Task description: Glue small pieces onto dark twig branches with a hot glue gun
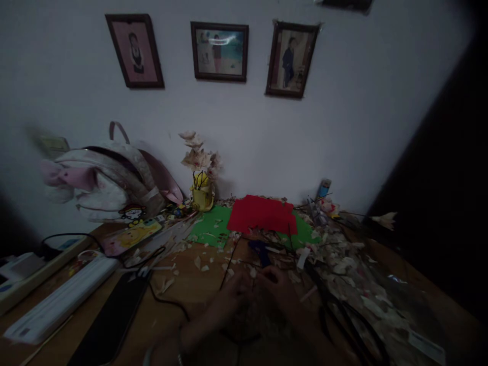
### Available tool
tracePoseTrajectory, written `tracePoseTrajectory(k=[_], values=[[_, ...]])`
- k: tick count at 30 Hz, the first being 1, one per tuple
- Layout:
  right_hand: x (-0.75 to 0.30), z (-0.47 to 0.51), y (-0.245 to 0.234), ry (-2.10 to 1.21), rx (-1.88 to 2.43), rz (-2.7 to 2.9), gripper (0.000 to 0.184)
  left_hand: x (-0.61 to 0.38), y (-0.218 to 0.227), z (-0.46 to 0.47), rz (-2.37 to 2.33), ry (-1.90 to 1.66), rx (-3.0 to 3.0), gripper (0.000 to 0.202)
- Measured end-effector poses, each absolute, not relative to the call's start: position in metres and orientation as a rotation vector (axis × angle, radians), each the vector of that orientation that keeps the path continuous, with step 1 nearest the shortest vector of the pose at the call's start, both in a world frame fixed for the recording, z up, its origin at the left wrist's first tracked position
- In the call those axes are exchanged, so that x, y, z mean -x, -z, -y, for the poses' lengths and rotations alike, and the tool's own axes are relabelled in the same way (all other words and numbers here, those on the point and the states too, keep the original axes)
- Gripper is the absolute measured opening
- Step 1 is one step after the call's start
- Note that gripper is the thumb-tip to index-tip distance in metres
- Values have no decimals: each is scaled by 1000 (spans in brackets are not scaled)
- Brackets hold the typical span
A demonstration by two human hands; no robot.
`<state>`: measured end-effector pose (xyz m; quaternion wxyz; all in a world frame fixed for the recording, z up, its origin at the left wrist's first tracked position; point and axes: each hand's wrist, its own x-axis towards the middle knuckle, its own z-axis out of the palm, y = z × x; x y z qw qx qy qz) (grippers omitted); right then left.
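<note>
Left hand (229, 294) and right hand (275, 283) meet near the desk's (183, 284) front edge, fingers bunched at a dark wire (230, 267); pinch unclear. Loose petals (197, 262) lie strewn; one flower (196, 158) stands assembled.

Bare left hand (231, 291), bare right hand (276, 284), thin bracelet (180, 346) on left wrist

We see three framed photographs (219, 51) on the wall at the top of the frame, a pale backpack (109, 180) at the left, and a power strip (23, 274) at the lower left of the desk (183, 284).
</note>
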<state>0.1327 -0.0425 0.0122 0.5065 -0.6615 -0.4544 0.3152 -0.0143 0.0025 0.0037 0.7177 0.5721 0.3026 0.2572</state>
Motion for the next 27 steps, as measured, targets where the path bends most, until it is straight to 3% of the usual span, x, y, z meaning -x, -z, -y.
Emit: tracePoseTrajectory(k=[18, 27], values=[[-134, 43, -12, -693, 1497, 1070, 31, 10, -8, -3, -652, -600, -1193, 30], [-130, 45, -12, -701, 1457, 1027, 28, 7, 7, -7, -624, -636, -1184, 29]])
